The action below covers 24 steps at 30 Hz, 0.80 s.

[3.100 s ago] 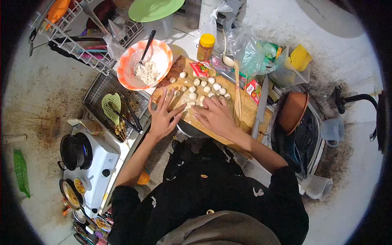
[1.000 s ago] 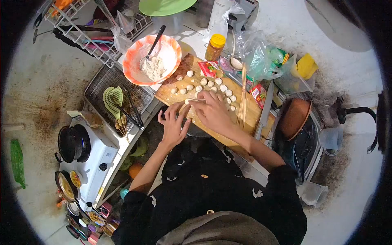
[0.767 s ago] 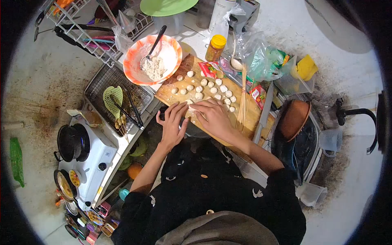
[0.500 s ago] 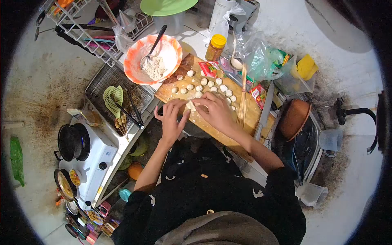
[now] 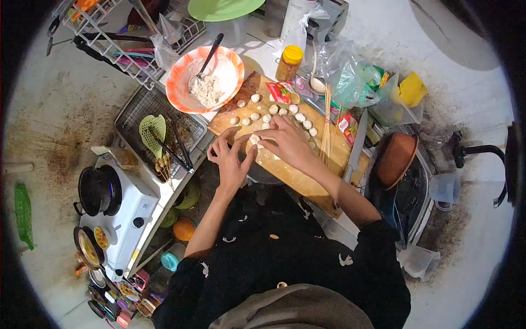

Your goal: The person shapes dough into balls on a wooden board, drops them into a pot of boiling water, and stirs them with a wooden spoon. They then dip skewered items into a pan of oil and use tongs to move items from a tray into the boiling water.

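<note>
A small pale piece of dough [image 5: 255, 140] is between my two hands, just above the near left part of the wooden cutting board [image 5: 307, 183]. My left hand [image 5: 230, 159] touches it from the left with bent thumb and index finger. From the other side my right hand [image 5: 287, 143] meets it with thumb and fingertips, the wrist angled over the board. Several round dough balls [image 5: 274, 109] lie floured beyond my fingers. Some of them are partly hidden by my right hand. An orange-and-white bowl [image 5: 174, 82] holds crumbly dough and a black-handled spoon [image 5: 211, 55].
Bamboo skewers [image 5: 327, 123] and a large knife [image 5: 356, 145] lie along the board's right side. Behind it stand a yellow-lidded jar [image 5: 289, 63] and plastic bags [image 5: 350, 82]. A wire-mesh tray [image 5: 131, 112] and a stove [image 5: 129, 200] are at left, a sink [image 5: 419, 203] at right.
My fingers have shifted slightly around the dough piece, and my right hand has moved a little up and left. The balls, bowl and other items stay in place.
</note>
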Tool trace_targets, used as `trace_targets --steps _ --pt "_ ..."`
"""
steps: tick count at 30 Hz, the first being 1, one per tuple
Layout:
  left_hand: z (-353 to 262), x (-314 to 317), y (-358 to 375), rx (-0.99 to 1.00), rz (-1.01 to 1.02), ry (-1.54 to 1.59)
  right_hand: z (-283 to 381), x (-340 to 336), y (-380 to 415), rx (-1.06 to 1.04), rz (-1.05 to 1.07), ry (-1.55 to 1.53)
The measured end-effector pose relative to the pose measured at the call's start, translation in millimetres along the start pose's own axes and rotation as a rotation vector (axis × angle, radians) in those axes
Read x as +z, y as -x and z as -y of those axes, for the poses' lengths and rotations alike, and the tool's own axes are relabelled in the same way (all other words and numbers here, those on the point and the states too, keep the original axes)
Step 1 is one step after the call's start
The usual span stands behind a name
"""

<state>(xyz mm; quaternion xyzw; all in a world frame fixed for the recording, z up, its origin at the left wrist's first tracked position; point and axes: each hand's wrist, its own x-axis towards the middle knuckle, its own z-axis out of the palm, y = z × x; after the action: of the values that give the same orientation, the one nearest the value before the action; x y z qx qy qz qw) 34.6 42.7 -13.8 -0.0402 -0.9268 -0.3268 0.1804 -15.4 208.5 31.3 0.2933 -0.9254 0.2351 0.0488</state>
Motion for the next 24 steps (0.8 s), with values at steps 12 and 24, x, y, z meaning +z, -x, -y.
trace_targets --steps 12,24 --pt "5 -1 -5 -0.004 0.066 0.072 -2 0 -2 -0.033 -0.024 -0.057" --pt "9 -16 -10 0.096 0.15 0.01 -7 4 -1 0.006 -0.003 -0.079"
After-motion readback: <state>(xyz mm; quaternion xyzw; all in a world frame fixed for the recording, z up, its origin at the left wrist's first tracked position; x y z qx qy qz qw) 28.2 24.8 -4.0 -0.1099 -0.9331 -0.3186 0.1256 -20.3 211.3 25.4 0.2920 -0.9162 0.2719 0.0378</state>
